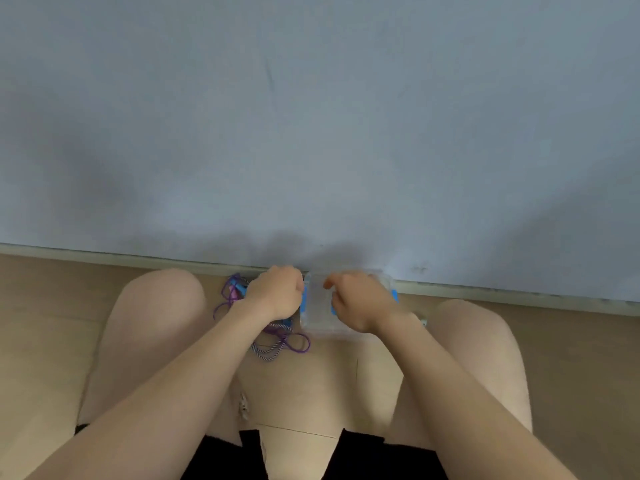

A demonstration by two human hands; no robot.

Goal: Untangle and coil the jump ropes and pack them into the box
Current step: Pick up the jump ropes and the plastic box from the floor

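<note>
Forearms (173, 393) and knees (156, 299) nearest, over the floor (41, 341). Ropes (277, 339) tangled just left of the box (317, 317): soft, light, floppy, probably best grabbed by the stiff handles (239, 289). Left hand (277, 291) and right hand (353, 299) curled at the box's blue clips (394, 296); actual grip can't tell. Box clear, rigid, looks light. Wall (311, 133) behind.
</note>
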